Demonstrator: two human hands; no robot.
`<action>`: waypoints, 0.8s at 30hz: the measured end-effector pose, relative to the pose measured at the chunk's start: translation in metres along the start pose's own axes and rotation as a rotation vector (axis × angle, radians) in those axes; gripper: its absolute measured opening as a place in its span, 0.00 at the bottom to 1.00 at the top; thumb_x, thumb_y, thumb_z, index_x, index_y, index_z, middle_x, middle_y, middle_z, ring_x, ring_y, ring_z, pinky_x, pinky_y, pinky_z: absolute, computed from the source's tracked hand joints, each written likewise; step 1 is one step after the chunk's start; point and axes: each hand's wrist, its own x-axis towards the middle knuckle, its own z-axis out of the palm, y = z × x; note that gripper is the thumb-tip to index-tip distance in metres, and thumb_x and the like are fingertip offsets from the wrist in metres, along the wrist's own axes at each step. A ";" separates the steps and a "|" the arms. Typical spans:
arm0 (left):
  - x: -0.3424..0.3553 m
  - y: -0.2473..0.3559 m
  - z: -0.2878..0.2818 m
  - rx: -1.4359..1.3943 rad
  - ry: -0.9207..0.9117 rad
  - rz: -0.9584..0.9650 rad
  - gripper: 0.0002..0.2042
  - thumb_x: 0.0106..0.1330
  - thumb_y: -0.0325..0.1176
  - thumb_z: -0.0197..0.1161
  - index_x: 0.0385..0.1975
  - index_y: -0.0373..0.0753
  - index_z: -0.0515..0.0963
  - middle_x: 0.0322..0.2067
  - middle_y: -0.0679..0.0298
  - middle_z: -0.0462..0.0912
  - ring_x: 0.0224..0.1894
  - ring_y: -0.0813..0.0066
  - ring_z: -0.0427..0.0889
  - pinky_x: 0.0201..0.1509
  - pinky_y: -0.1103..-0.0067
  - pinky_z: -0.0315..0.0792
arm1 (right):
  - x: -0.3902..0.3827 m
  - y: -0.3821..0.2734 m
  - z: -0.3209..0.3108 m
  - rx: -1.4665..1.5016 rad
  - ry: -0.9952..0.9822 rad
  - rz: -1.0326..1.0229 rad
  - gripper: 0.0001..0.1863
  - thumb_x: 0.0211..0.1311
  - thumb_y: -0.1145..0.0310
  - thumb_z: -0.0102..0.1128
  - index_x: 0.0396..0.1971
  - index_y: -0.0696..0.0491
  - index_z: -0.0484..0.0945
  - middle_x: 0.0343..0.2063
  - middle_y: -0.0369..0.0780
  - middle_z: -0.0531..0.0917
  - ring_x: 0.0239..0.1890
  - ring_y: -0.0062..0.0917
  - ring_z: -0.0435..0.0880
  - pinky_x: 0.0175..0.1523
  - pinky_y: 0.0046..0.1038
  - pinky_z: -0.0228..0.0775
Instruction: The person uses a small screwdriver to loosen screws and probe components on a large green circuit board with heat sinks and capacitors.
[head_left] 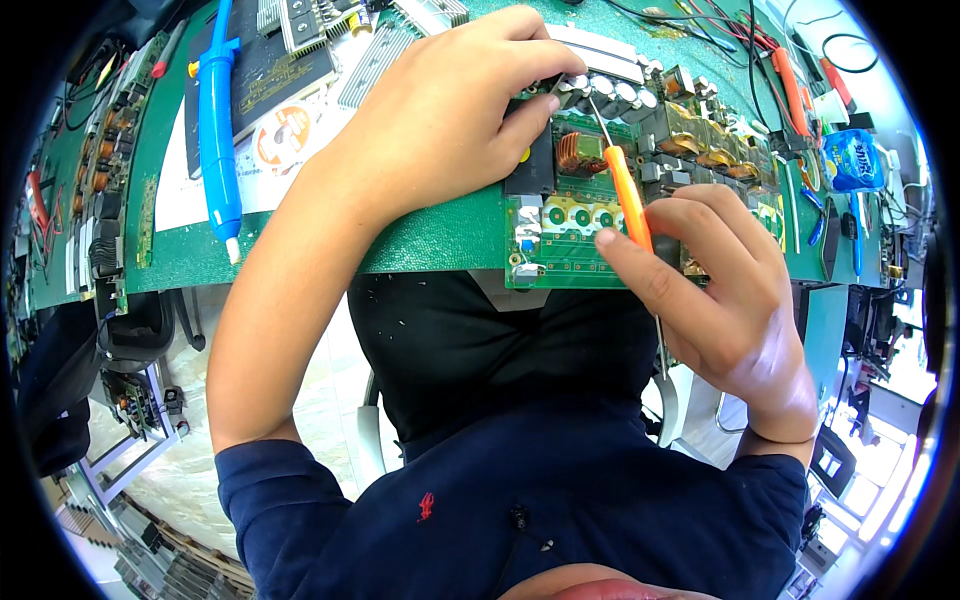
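Observation:
My left hand reaches over the upper left of a green circuit board, its fingers curled and pressed on that corner by a row of silver capacitors. My right hand holds an orange-handled screwdriver at the board's right side, fingers around the handle. The thin metal tip points up to the capacitors. A copper coil sits beside the shaft, above a pale strip with round green openings. The board lies at the front edge of a green mat.
A blue desoldering pump lies left on white paper, near metal heatsinks. More boards line the far left. Cables, orange-handled tools, a blue packet and small tools lie right. My lap and chair are below the table edge.

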 end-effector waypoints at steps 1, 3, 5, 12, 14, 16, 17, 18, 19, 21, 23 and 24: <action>0.000 0.000 0.000 0.007 0.003 0.008 0.15 0.66 0.25 0.63 0.52 0.33 0.79 0.43 0.51 0.78 0.41 0.50 0.82 0.44 0.66 0.77 | -0.002 0.001 0.000 0.013 -0.010 0.012 0.24 0.42 0.78 0.71 0.46 0.54 0.86 0.34 0.45 0.80 0.37 0.40 0.82 0.40 0.37 0.78; 0.001 0.001 0.000 0.016 0.016 0.032 0.15 0.66 0.25 0.63 0.52 0.33 0.79 0.43 0.51 0.78 0.41 0.50 0.82 0.44 0.66 0.77 | -0.007 0.004 -0.002 0.037 -0.005 0.042 0.23 0.42 0.79 0.71 0.45 0.55 0.86 0.35 0.45 0.81 0.38 0.41 0.82 0.41 0.38 0.77; 0.002 0.002 0.000 0.022 0.034 0.064 0.15 0.66 0.25 0.63 0.53 0.33 0.79 0.42 0.51 0.77 0.40 0.50 0.81 0.43 0.66 0.76 | -0.012 0.010 -0.004 0.039 0.025 0.060 0.22 0.43 0.79 0.70 0.45 0.56 0.86 0.36 0.46 0.81 0.38 0.41 0.82 0.42 0.38 0.77; 0.002 0.010 0.003 0.118 0.026 0.011 0.15 0.65 0.25 0.64 0.52 0.37 0.80 0.40 0.54 0.77 0.39 0.54 0.81 0.43 0.67 0.76 | -0.020 0.016 0.004 -0.027 0.096 0.040 0.20 0.45 0.78 0.67 0.44 0.59 0.86 0.35 0.45 0.81 0.35 0.39 0.82 0.38 0.35 0.78; 0.005 0.009 0.009 0.225 0.126 0.114 0.14 0.65 0.24 0.66 0.50 0.42 0.82 0.37 0.60 0.80 0.38 0.61 0.81 0.42 0.71 0.76 | -0.020 0.011 0.010 -0.079 0.115 -0.006 0.21 0.44 0.78 0.67 0.44 0.62 0.85 0.34 0.45 0.80 0.34 0.37 0.82 0.36 0.34 0.78; 0.005 0.007 0.010 0.225 0.117 0.115 0.14 0.65 0.24 0.66 0.50 0.42 0.82 0.38 0.60 0.79 0.39 0.59 0.82 0.43 0.70 0.76 | -0.020 0.006 0.013 -0.098 0.120 -0.025 0.21 0.44 0.77 0.67 0.44 0.63 0.84 0.33 0.45 0.80 0.33 0.36 0.81 0.35 0.33 0.78; 0.005 0.006 0.011 0.224 0.113 0.117 0.15 0.65 0.24 0.66 0.50 0.43 0.82 0.38 0.60 0.79 0.40 0.58 0.82 0.43 0.69 0.76 | -0.019 0.004 0.014 -0.109 0.122 -0.033 0.22 0.44 0.78 0.67 0.44 0.64 0.84 0.33 0.45 0.80 0.33 0.36 0.81 0.35 0.33 0.78; 0.005 0.006 0.011 0.217 0.110 0.116 0.15 0.64 0.24 0.65 0.50 0.43 0.82 0.38 0.59 0.79 0.40 0.57 0.82 0.43 0.69 0.76 | -0.017 0.002 0.015 -0.121 0.124 -0.041 0.22 0.43 0.78 0.67 0.44 0.64 0.84 0.33 0.45 0.79 0.33 0.35 0.81 0.34 0.33 0.77; 0.005 0.005 0.011 0.210 0.107 0.116 0.15 0.64 0.24 0.65 0.51 0.43 0.81 0.38 0.59 0.79 0.40 0.57 0.82 0.43 0.69 0.76 | -0.016 0.000 0.015 -0.100 0.116 -0.018 0.24 0.42 0.82 0.68 0.46 0.63 0.84 0.33 0.45 0.79 0.33 0.37 0.81 0.35 0.34 0.77; 0.004 0.005 0.010 0.204 0.100 0.116 0.15 0.64 0.23 0.65 0.51 0.42 0.81 0.38 0.59 0.79 0.40 0.56 0.82 0.43 0.69 0.76 | -0.013 -0.004 0.016 -0.089 0.122 0.004 0.25 0.42 0.84 0.68 0.47 0.65 0.83 0.32 0.46 0.79 0.33 0.37 0.81 0.35 0.35 0.77; 0.004 0.005 0.010 0.203 0.091 0.120 0.15 0.64 0.23 0.64 0.51 0.42 0.81 0.39 0.58 0.79 0.41 0.55 0.82 0.44 0.69 0.76 | -0.010 -0.010 0.020 -0.120 0.120 0.008 0.25 0.42 0.85 0.67 0.47 0.66 0.83 0.32 0.47 0.78 0.33 0.38 0.81 0.36 0.35 0.77; 0.005 0.005 0.010 0.219 0.095 0.121 0.15 0.65 0.23 0.64 0.51 0.42 0.81 0.39 0.58 0.79 0.41 0.55 0.82 0.44 0.69 0.76 | -0.009 -0.012 0.022 -0.137 0.124 0.007 0.25 0.42 0.84 0.67 0.47 0.67 0.82 0.32 0.47 0.78 0.33 0.38 0.81 0.36 0.35 0.77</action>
